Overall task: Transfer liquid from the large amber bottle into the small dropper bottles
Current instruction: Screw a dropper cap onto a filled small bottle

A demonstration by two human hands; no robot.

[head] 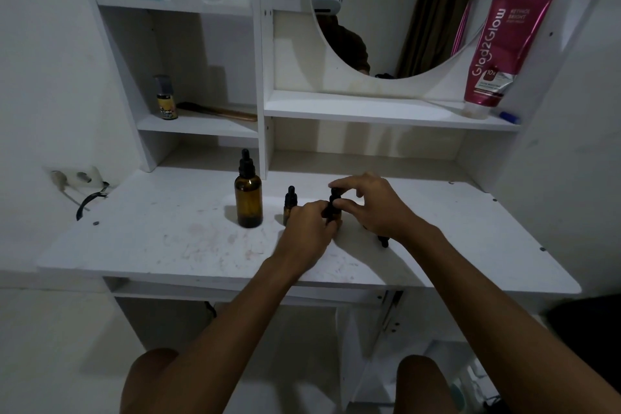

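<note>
Head view gives us a white tabletop (161, 239) with both arms reaching in from its front edge. The large amber bottle (248, 203) stands upright toward the back edge, about midway along it, with its black dropper top on, and it is clear of both hands. To its right, near but not touching it, we see a small dropper bottle (290, 202), upright and capped, with its lower part hidden behind the left hand (307, 225).

That left hand has its fingers curled round the body of a second dropper bottle (334, 216), which is held upright between the two hands, right of the first small one. We cannot tell whether its base rests on the tabletop. The right hand (369, 207) arches over it from the right, with thumb and forefinger pinching the dropper cap (334, 194) at its top and the other fingers raised and loosely bent. We cannot tell whether the cap is screwed down or loose.

A small black piece (383, 241) lies on the tabletop under the right wrist, mostly hidden, and we cannot tell what it is.

Above the back edge, shelves hold a pink tube (500, 47) leaning beside a round mirror (403, 3), and a small yellow-labelled bottle (166, 101) sits in the left compartment.
</note>
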